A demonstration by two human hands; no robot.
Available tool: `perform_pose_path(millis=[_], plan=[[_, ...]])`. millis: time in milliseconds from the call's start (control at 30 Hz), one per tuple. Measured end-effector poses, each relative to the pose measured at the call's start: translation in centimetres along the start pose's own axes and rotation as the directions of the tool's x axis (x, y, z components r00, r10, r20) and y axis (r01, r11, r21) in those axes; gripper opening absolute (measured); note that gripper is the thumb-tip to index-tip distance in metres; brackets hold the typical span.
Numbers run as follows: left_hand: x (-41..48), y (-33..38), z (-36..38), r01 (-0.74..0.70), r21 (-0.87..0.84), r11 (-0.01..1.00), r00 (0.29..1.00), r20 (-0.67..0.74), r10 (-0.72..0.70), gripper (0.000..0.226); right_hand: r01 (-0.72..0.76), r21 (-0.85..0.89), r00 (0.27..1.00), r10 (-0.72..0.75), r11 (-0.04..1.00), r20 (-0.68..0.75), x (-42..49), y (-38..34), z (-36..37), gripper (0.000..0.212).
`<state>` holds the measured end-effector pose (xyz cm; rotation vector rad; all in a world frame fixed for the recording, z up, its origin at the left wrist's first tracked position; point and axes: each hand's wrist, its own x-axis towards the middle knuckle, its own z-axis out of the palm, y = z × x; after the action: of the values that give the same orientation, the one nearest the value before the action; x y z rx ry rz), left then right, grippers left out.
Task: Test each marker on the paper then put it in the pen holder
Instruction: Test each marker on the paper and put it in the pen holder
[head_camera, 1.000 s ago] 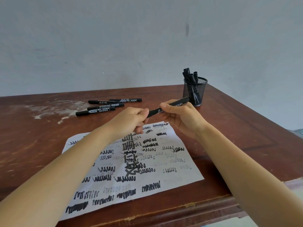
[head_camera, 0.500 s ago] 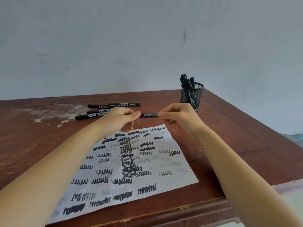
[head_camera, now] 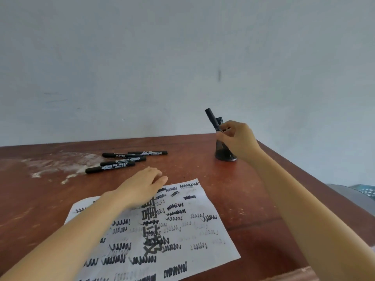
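Now the step in hand looks like the put-away half of the cycle: the right hand [head_camera: 236,138] is at the mesh pen holder [head_camera: 224,153] near the far right corner of the wooden surface [head_camera: 203,165], its fingers curled and pinching a black marker [head_camera: 212,118] low on its barrel. That marker stands nearly upright, tilted a little to the left, with its lower end hidden behind the hand; whether it already sits inside the holder or hangs just above the rim I cannot tell. Another dark marker top shows just beside it.

The left hand [head_camera: 142,187] is empty, palm down with fingers loosely spread, over the top edge of the scribbled test paper [head_camera: 182,230] and pointing toward the four loose markers [head_camera: 123,161] that lie in a cluster on the surface, well apart from the holder.

Judging from this, the next move calls for the right hand to let the marker drop straight into the holder without tipping the light mesh cup, while the left hand reaches on for the nearest loose marker, likely the front one, to uncap and test on the paper.
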<state>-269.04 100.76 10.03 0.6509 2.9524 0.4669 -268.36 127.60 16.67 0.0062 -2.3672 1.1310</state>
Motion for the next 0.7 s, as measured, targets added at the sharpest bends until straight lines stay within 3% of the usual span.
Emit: perform_pose_path(millis=[133, 233, 700], plan=[[0.7, -0.6, 0.5, -0.004, 0.022, 1.000, 1.000, 0.008, 0.004, 0.053, -0.014, 0.037, 0.971, 0.023, 0.999, -0.239, 3.3, 0.1, -2.5, 0.012], [0.6, -0.6, 0.9, -0.008, 0.020, 1.000, 1.000, -0.009, 0.009, 0.051, -0.015, 0.010, 0.949, 0.017, 1.000, -0.315, 5.4, 0.6, -3.5, 0.017], [-0.1, -0.6, 1.3, 0.019, -0.049, 0.999, 0.999, -0.025, -0.020, 0.054, -0.218, -0.306, 0.976, 0.203, 0.927, -0.081, 7.5, 5.7, -1.2, 0.027]])
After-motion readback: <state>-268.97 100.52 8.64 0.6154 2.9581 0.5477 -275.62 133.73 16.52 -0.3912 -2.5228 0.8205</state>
